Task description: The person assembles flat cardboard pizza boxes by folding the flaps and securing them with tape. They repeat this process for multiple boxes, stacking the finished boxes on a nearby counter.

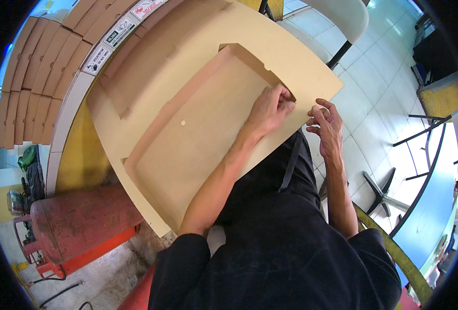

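Cardboard box [213,113], large, tan and open, lies slantwise in front of the seated person, reaching out over the lap and the black trousers [262,178]. I can see one long shallow recess on the near side and another, darker one farther off, with a raised strip between them. A small pale round spot [183,123] shows on the floor of the near recess.

The person's left forearm crosses the box, and the left hand [270,111] is at the recess's right end, by the cut rim. Its fingers are bent and close together there; whether they pinch the cardboard I can't tell. The right hand [328,124] is raised just past the box's right edge, beside the near corner, with fingers loosely curled, a little apart and holding nothing.

Over to the left, brown cartons [43,72] are stacked behind the pale edge of a table [66,121] with a yellow side and a row of stickers [119,32]. Below that sits a worn red gas cylinder [81,222]. Across the pale tiled floor [355,111], on the right, I notice a light chair back [345,18], a black star-shaped base [381,194] and a blue tabletop [428,206].
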`<state>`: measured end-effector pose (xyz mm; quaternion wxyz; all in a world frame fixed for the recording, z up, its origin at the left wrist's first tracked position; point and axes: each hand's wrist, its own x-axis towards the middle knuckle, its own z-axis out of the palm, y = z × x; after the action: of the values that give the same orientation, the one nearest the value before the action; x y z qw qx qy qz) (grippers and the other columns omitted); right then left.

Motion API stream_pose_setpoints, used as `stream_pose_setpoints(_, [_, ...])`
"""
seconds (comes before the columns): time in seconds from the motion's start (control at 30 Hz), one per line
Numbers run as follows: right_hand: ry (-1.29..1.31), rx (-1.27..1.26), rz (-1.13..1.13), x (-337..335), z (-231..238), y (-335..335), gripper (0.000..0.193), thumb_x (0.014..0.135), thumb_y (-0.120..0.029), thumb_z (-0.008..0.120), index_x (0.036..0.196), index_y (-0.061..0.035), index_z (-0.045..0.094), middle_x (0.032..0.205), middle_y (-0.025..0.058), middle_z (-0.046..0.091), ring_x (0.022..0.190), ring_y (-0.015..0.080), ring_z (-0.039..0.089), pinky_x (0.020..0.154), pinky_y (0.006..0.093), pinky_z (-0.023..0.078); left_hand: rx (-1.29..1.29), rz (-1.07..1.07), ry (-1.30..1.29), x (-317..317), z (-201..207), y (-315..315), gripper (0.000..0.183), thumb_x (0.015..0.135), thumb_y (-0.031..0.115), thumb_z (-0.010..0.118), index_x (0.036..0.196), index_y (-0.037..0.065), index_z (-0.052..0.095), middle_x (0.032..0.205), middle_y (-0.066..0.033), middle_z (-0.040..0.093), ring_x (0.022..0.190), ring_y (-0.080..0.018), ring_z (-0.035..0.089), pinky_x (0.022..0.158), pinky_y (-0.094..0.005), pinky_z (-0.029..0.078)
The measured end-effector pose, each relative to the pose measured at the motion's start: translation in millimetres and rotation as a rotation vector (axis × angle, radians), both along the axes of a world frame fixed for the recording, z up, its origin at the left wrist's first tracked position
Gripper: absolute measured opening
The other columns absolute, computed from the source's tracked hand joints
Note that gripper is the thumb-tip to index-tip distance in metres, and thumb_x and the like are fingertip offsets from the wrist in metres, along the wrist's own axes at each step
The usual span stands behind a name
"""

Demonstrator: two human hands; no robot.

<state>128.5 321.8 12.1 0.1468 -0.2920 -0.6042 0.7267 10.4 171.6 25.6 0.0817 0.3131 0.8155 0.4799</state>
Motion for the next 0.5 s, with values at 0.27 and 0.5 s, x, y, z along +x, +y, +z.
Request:
stream_pose_setpoints(0.27, [0.049,0.695,-0.015,-23.1,8.9,20.9,0.053,0.093,-0.021,0.072,0.141,-0.0077,0.054,0.145,0.0149,0.056,0.125,0.0316,0.061,0.092,0.0444,0.058,-0.295,-0.619,0.31,71.2,9.1,-4.8,0.01,0.077,0.009,0.066,0.083,0.012,0.073,0.073,-0.0179,0.069,0.078,-0.039,0.071,0.074,-0.0499,0.056])
stream_pose_setpoints(0.5, [-0.214,0.995,0.343,0.6,35.5,58.4,0.038,0.09,-0.016,0.071,0.126,-0.0035,0.068,0.119,0.0185,0.071,0.105,0.0312,0.071,0.09,0.0421,0.057,-0.085,-0.802,0.157,102.6,31.9,-45.8,0.009,0.079,0.01,0.067,0.087,0.015,0.07,0.082,-0.0085,0.069,0.087,-0.0329,0.067,0.079,-0.0461,0.051])
